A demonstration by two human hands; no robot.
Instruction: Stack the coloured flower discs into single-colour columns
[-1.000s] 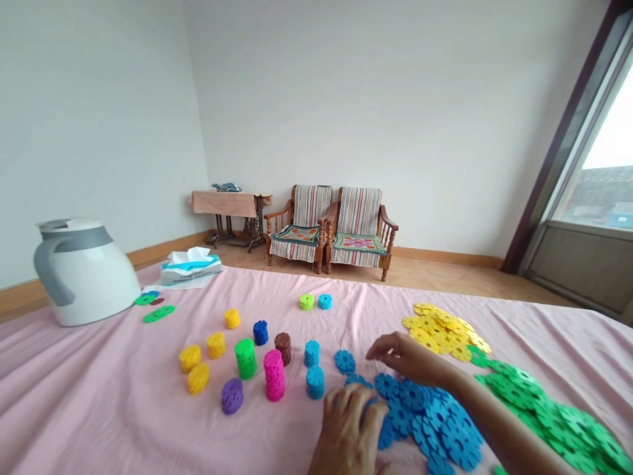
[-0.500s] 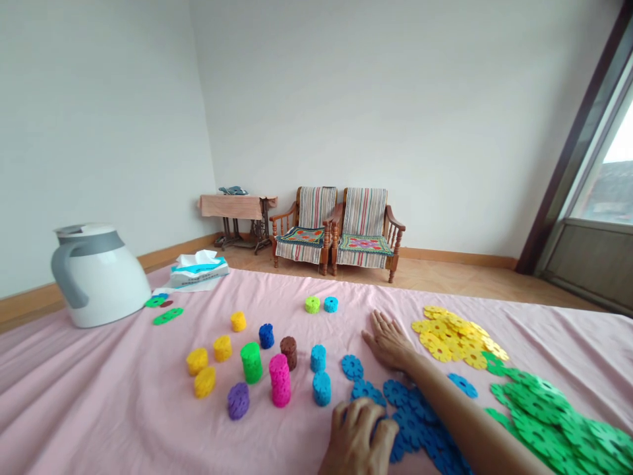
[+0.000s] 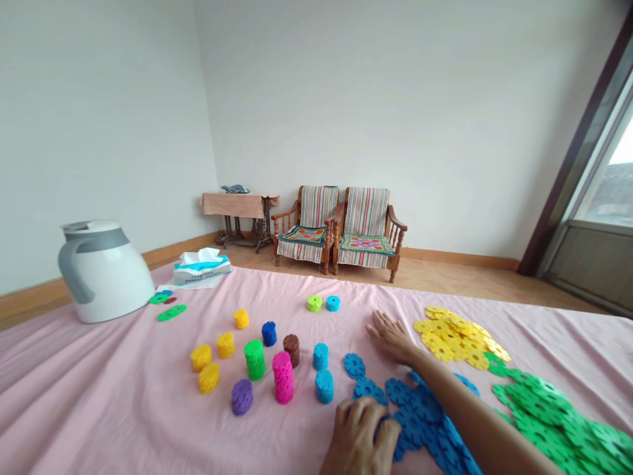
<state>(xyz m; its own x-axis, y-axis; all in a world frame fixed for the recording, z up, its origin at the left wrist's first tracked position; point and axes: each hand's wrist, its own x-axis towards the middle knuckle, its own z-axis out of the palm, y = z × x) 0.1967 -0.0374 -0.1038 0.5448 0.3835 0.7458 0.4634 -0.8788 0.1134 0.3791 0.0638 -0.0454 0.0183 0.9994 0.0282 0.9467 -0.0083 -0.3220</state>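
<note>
My right hand (image 3: 393, 340) lies flat on the pink cloth, fingers stretched out and palm down, between a single blue snowflake disc (image 3: 354, 365) and the yellow snowflake discs (image 3: 448, 338). Closer to me, my left hand (image 3: 360, 435) is curled over the near-left edge of the pile of blue snowflake discs (image 3: 420, 415). Its fingers are bent and its thumb is on the right; whatever lies under the fingertips is hidden. Two short blue disc stacks (image 3: 324, 386) stand just left of it. My right forearm crosses above part of the blue pile.
Left of centre stand magenta (image 3: 283, 377), green (image 3: 254, 359), brown, purple, dark blue and several yellow disc stacks (image 3: 201, 357). Green discs (image 3: 558, 415) are heaped at right. A white jug (image 3: 111, 277) and tissue box (image 3: 202, 265) stand at left. Two armchairs (image 3: 366, 231) are behind.
The whole view has shifted slightly, so things sit a little further right. Both hands keep nearly the same place and pose on the cloth.
</note>
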